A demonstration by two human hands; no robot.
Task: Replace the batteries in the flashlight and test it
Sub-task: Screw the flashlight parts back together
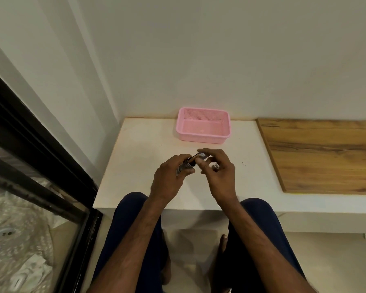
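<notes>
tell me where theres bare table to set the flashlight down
Bare: the table left of the basket and left hand; the strip between right hand and wood board. Crowded: the middle, where both hands work the flashlight and battery.

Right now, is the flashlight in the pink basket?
No: the left hand grips the flashlight over the table, in front of the pink basket.

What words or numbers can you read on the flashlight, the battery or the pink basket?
None can be read.
The flashlight, held in the left hand: no lettering shows.
The battery, pinched by the right hand: any label is too blurred.
The pink basket: plain.
The small dark marks on the table: too small to tell.
</notes>
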